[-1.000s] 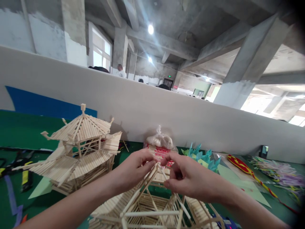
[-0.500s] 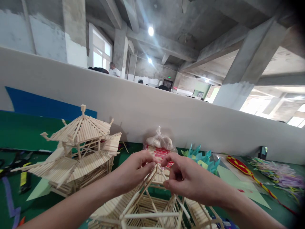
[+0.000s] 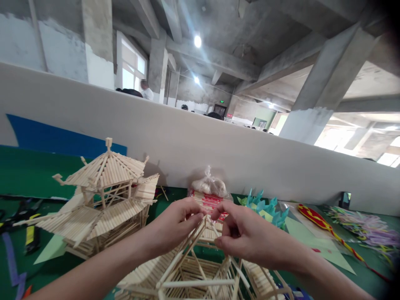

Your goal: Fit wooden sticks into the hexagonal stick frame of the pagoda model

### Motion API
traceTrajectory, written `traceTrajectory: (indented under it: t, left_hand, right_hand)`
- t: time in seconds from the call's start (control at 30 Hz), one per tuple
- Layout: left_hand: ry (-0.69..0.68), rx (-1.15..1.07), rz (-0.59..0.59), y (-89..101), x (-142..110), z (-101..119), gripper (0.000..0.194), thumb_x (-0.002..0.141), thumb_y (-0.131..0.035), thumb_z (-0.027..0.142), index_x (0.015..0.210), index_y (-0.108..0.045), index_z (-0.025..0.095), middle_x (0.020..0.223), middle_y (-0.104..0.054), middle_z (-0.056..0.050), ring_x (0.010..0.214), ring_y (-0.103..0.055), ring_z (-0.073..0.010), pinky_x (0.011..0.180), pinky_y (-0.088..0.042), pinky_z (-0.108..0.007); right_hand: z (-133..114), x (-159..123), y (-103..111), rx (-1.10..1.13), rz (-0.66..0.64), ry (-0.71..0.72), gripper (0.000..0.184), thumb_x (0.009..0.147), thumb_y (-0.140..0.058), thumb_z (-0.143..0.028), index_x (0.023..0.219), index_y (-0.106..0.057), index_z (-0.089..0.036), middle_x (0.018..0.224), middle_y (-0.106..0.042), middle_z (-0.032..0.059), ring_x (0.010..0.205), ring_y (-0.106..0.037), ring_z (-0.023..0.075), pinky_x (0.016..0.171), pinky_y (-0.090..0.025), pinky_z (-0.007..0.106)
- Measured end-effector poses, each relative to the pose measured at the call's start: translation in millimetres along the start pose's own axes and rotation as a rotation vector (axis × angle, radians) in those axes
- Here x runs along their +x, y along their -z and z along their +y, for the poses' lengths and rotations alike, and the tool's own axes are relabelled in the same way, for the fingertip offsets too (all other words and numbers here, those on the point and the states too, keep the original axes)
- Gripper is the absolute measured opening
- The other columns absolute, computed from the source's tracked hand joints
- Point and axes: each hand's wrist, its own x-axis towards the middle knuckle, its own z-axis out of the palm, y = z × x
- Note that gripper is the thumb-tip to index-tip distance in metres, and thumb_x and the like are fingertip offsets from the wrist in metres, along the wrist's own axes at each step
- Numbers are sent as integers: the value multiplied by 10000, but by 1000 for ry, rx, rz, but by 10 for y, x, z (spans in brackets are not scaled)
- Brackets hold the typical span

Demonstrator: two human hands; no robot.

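A stick-built roof frame [image 3: 193, 271] of pale wooden sticks stands at the bottom centre, its sloping sticks meeting at a peak. My left hand [image 3: 175, 227] is closed in a pinch on the left side of that peak. My right hand [image 3: 246, 237] pinches the peak from the right, fingers curled. The fingertips of both hands nearly meet at the top. A finished two-tier stick pavilion [image 3: 100, 196] stands to the left on the green table [image 3: 25, 175].
Behind my hands lies a clear plastic bag over a red-and-white packet [image 3: 209, 191]. Teal and green paper shapes [image 3: 265, 206], a red-and-yellow ornament [image 3: 315, 216] and pastel strips [image 3: 365, 225] lie right. Tools [image 3: 21, 216] lie far left. A grey partition wall [image 3: 187, 141] runs behind.
Both hands stay pinched on the roof peak with only slight shifts. A person beyond the partition has moved left.
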Motion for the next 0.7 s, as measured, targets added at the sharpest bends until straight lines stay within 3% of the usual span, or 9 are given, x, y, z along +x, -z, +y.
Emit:
traceTrajectory:
  t: [0.5,0.7]
  left_hand:
    - [13,9,-8,-21,13,4,247,801,-427,264,838,-646,155,762,-613,-21,725,-532,-158,659,-408,-271]
    - [-12,5,-41,-23,16,-58,264,831,-426,298,902,-650,178,833,-639,-30,786,-556,-173,695,-411,-290]
  right_hand:
    - [0,-4,6,-40,17,13,273,694,-517,-99,951,-486,-184,555,-478,-89,487,-409,61,436,-281,184]
    - [14,0,7,52,-3,20,293,696,-539,-125,971,-473,-200,569,-488,-87,503,-444,65,456,-320,172]
